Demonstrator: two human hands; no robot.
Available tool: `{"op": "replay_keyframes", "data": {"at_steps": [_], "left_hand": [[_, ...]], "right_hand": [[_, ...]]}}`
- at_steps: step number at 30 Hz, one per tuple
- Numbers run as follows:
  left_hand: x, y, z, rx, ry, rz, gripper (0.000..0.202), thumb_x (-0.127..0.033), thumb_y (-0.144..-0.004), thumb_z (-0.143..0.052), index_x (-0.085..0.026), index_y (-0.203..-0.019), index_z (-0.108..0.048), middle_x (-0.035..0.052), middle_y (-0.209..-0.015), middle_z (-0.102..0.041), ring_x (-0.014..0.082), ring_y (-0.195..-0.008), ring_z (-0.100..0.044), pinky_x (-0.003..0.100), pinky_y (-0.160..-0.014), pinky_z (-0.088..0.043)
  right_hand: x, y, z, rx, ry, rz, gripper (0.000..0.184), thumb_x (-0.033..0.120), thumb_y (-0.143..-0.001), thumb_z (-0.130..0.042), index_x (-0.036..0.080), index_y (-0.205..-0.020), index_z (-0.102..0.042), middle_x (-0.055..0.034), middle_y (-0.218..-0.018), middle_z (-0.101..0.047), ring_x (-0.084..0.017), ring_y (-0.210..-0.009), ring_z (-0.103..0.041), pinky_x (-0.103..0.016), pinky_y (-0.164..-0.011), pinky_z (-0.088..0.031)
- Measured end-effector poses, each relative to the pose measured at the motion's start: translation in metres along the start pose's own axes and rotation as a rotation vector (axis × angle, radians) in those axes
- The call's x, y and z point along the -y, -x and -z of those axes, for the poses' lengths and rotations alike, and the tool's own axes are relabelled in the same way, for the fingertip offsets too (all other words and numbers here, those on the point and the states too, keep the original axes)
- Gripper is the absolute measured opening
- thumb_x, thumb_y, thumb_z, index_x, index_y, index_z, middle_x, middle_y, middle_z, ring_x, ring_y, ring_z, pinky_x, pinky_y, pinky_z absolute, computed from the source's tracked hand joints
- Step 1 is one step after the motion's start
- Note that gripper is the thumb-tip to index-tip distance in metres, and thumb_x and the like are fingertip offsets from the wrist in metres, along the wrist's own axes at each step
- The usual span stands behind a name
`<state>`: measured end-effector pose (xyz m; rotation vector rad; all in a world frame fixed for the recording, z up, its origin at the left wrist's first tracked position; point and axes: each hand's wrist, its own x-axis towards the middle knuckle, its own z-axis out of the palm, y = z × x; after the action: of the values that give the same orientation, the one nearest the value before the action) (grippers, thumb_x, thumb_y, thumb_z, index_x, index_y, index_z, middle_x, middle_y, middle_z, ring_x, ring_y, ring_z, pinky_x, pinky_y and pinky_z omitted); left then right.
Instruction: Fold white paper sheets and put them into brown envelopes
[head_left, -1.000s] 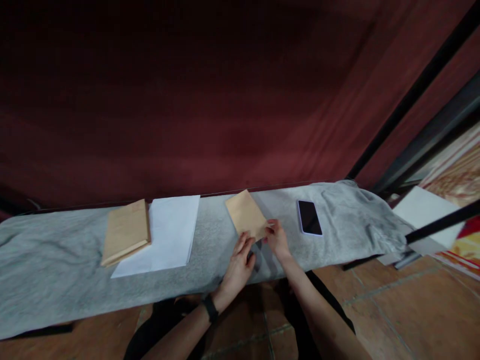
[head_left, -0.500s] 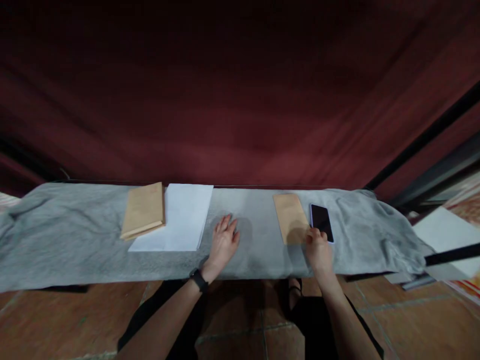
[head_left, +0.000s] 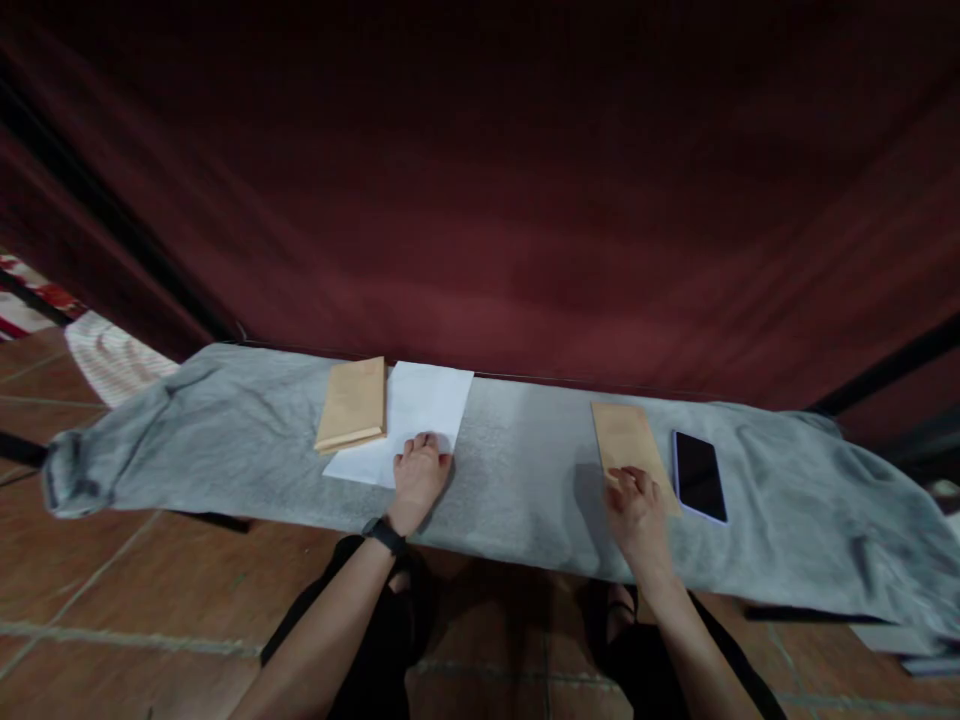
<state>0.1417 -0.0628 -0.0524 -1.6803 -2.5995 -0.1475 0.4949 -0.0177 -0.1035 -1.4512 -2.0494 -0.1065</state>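
My left hand [head_left: 421, 478], with a dark watch [head_left: 385, 535] at its wrist, rests on the lower right part of the white paper sheets [head_left: 427, 395]. Its fingers are slightly bent and the thumb stands apart. A stack of brown paper envelopes [head_left: 354, 402] overlaps the left side of the paper. Over the lower end of a single brown envelope [head_left: 626, 435] is my right hand [head_left: 637, 512], fingers loosely bent and apart; whether they touch it is hard to tell. Just right of that envelope lies a phone [head_left: 699, 475] with a dark screen and pale purple edge.
Everything lies on a long, narrow surface covered by a grey cloth [head_left: 525, 470], wrinkled at both ends. A dark red curtain-like sheet [head_left: 510, 300] rises behind it. Brown floor tiles [head_left: 150, 590] and my legs show below. Striped fabric [head_left: 120, 355] is at the far left.
The view has swung left, so things appear further right. My left hand has moved left onto the paper. My right hand has moved left from beside the phone to over the single envelope.
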Motion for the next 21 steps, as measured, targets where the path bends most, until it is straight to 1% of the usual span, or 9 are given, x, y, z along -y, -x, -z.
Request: {"op": "replay_keyframes", "data": {"at_steps": [3,5,8,11,15,18,21], "left_hand": [[-0.003,0.0,0.003,0.02,-0.028,0.004,0.037,-0.024,-0.093,-0.052,-0.006,-0.122,-0.065,0.0197,-0.12,-0.066,0.0323,-0.113,-0.062,0.044,-0.091,-0.053],[-0.007,0.0,0.004,0.04,-0.042,-0.012,0.035,-0.022,-0.092,-0.051,-0.005,-0.118,-0.066,0.0203,-0.114,-0.066,0.0319,-0.11,-0.062,0.042,-0.089,-0.053],[-0.009,0.001,0.006,0.062,-0.046,-0.047,0.033,-0.021,-0.093,-0.05,-0.004,-0.115,-0.067,0.0205,-0.109,-0.066,0.0316,-0.107,-0.064,0.041,-0.085,-0.055],[-0.007,0.003,0.007,0.078,-0.035,-0.095,0.03,-0.017,-0.094,-0.046,-0.005,-0.111,-0.068,0.0194,-0.105,-0.067,0.0304,-0.105,-0.065,0.038,-0.081,-0.055],[0.0,0.005,0.006,0.092,-0.03,-0.162,0.03,-0.014,-0.096,-0.042,-0.008,-0.108,-0.069,0.0181,-0.101,-0.067,0.0295,-0.102,-0.066,0.037,-0.078,-0.056],[0.004,0.006,0.005,0.087,-0.04,-0.2,0.032,-0.01,-0.096,-0.039,-0.01,-0.11,-0.068,0.0169,-0.101,-0.067,0.0287,-0.1,-0.066,0.036,-0.076,-0.056],[0.006,0.008,0.006,0.102,-0.045,-0.214,0.029,-0.01,-0.096,-0.042,-0.012,-0.113,-0.066,0.0159,-0.105,-0.067,0.028,-0.102,-0.066,0.035,-0.077,-0.056]], "right_hand": [[0.019,0.001,-0.017,0.021,-0.179,0.032,0.029,0.023,-0.095,-0.043,0.017,-0.114,-0.065,-0.0146,-0.112,-0.064,-0.028,-0.104,-0.059,-0.046,-0.091,-0.052],[0.031,0.001,-0.025,0.05,-0.252,0.042,0.03,0.024,-0.094,-0.043,0.018,-0.112,-0.066,-0.0141,-0.111,-0.065,-0.027,-0.105,-0.06,-0.047,-0.092,-0.052],[0.046,0.0,-0.032,0.079,-0.301,0.037,0.031,0.024,-0.094,-0.044,0.018,-0.111,-0.069,-0.0143,-0.111,-0.068,-0.027,-0.105,-0.062,-0.048,-0.095,-0.052],[0.058,-0.001,-0.036,0.109,-0.339,0.036,0.031,0.022,-0.093,-0.044,0.018,-0.11,-0.071,-0.0133,-0.109,-0.07,-0.026,-0.103,-0.064,-0.046,-0.095,-0.053],[0.07,0.002,-0.04,0.157,-0.349,0.048,0.032,0.02,-0.094,-0.043,0.019,-0.109,-0.07,-0.0109,-0.107,-0.072,-0.024,-0.102,-0.066,-0.043,-0.093,-0.054],[0.075,0.004,-0.042,0.166,-0.3,0.051,0.032,0.02,-0.094,-0.043,0.019,-0.108,-0.071,-0.012,-0.112,-0.072,-0.025,-0.105,-0.066,-0.042,-0.092,-0.053],[0.077,0.004,-0.043,0.179,-0.239,0.069,0.033,0.018,-0.093,-0.043,0.017,-0.109,-0.071,-0.0132,-0.115,-0.071,-0.025,-0.107,-0.066,-0.041,-0.09,-0.051]]}}
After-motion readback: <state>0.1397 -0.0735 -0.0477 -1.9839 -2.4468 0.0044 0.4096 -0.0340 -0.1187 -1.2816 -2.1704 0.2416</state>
